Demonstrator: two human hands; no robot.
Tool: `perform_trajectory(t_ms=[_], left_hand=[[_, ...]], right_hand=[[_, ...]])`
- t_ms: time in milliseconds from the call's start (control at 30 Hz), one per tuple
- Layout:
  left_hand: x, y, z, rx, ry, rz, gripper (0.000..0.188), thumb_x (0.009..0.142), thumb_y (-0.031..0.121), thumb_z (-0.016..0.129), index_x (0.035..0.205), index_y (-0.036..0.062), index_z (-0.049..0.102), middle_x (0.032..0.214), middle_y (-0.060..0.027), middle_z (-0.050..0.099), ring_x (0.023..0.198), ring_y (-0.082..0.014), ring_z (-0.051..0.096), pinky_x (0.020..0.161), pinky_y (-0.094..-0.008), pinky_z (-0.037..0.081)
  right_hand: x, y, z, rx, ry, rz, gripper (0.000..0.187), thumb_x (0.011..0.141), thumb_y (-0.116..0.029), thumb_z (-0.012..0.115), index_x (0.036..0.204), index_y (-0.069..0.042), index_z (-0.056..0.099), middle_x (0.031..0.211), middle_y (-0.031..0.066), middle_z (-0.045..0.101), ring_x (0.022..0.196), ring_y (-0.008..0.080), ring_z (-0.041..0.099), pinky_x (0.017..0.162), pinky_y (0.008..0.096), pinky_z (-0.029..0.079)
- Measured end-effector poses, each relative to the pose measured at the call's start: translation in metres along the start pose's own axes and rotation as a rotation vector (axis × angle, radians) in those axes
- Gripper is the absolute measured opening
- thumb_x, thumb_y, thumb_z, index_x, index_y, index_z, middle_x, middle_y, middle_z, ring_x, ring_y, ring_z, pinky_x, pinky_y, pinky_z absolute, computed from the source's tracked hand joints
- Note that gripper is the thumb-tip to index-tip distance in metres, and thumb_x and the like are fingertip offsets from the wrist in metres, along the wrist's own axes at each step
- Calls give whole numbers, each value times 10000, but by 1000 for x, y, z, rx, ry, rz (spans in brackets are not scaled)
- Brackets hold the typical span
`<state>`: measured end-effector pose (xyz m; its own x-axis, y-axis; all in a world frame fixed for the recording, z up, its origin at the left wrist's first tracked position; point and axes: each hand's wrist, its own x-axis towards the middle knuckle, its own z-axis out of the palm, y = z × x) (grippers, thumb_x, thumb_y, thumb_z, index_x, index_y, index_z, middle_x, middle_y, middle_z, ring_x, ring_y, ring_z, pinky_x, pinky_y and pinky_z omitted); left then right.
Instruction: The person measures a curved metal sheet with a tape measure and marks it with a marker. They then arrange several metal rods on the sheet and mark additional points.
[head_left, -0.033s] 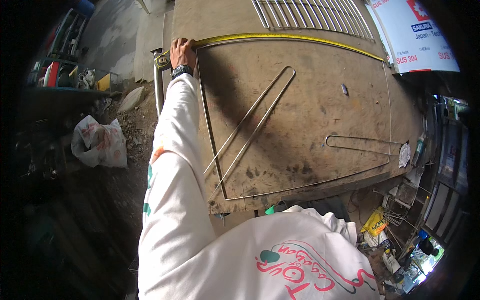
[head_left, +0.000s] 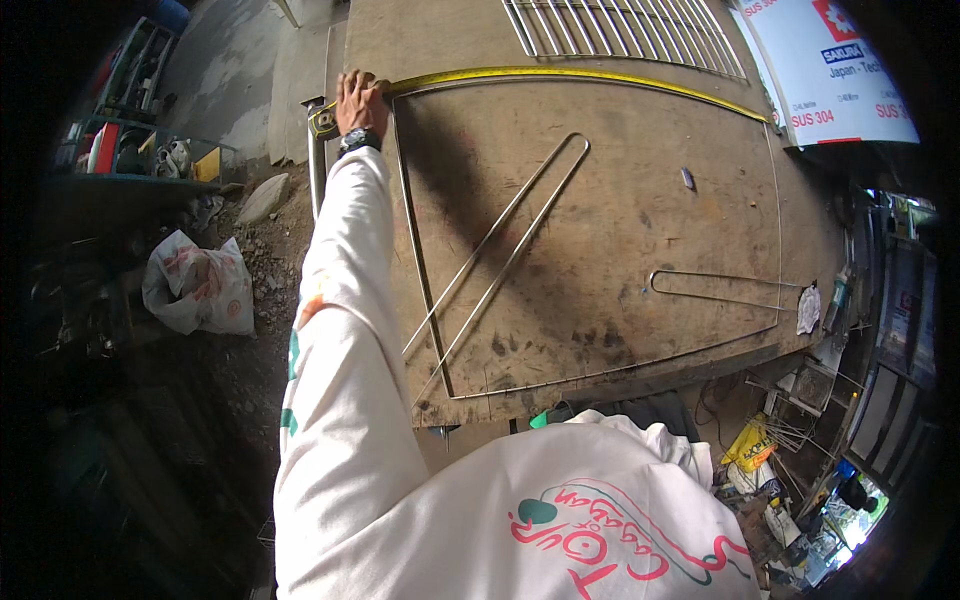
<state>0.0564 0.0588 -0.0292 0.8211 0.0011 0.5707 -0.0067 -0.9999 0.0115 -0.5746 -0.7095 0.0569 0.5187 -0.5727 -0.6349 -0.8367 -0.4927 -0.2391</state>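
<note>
My left hand (head_left: 358, 106), a dark watch (head_left: 358, 139) on its wrist, is at the far left corner of a thin metal rod frame (head_left: 418, 260) lying on the wooden table. Its fingers are bent over the near end of a yellow tape measure (head_left: 560, 72). The tape's case (head_left: 324, 121) shows just left of the hand, past the table edge. From there the blade runs out along the frame's far side to its far right corner. My right hand is out of sight. Inside the frame lie a long U-bent rod (head_left: 535, 205) and a smaller U-bent rod (head_left: 700, 273).
A barred metal grille (head_left: 630, 38) lies at the table's far side, near a white printed sheet-covered panel (head_left: 825, 75). A small grey piece (head_left: 687, 179) rests on the wooden table (head_left: 600, 240). Plastic bag (head_left: 200, 285) and rubble are on the ground at left; tools and scraps clutter the lower right.
My left hand has shifted slightly left and away from me, and its fingers look a little more spread over the tape. The tape and rods look unmoved.
</note>
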Motion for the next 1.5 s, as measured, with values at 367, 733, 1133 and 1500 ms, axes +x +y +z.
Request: perform_trajectory(t_ms=[367,733,1133,1500], left_hand=[[-43,-17,-81,-190,-570,-471,698,857,619,661,1420,225,542,1294,-180,613,1199,-376,588,995,-472,478],[-208,-17,-272,-662,-410,-738,685,963,570,576,1266,-44,544,1064,-194,680,972,-255,623,856,-367,482],[-272,393,-315,-750,-504,-510,339,888,336,729,1071,55,681,936,-113,641,958,-328,587,849,-407,467],[-174,569,-226,-537,-465,-288,623,833,543,723,1215,61,616,1193,-163,602,1172,-355,540,989,-455,428]], right_hand=[[-6,17,-34,-22,86,22,67,881,-66,618,939,-41,640,762,74,621,760,180,607,707,340,497],[39,44,-30,-38,100,-90,68,880,-63,615,940,-43,643,753,78,617,758,178,606,702,341,497],[126,-114,-82,389,162,-654,297,1016,-265,582,1166,-16,639,1009,120,688,902,225,649,787,346,521],[131,-222,-171,710,-214,-697,187,999,-223,627,1078,-62,682,847,0,651,695,56,537,608,227,436]])
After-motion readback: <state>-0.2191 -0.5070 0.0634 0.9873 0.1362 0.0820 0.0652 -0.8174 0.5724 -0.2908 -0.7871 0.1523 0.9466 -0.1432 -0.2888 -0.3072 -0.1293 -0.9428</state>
